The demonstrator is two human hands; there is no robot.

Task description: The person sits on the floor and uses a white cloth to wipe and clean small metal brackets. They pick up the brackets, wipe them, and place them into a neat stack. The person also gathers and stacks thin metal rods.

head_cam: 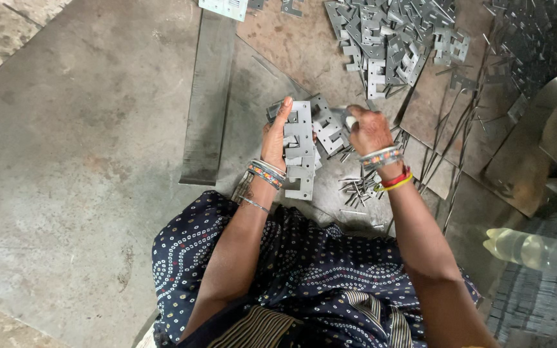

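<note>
left hand (274,138) grips plate stack (300,151) | right hand (369,129) pinches adjoining plate (327,129)

From my remote seat I find no labels, signs or screens anywhere in this view. The one thing close to packaging is a clear plastic bottle (536,252), lying on its side at the near right edge of the scene, pale and see-through, its narrow end turned left. Whether it carries a wrapper I cannot tell. At the far edge, left of centre, lies a small pale perforated plate (224,8), unmarked.
</note>
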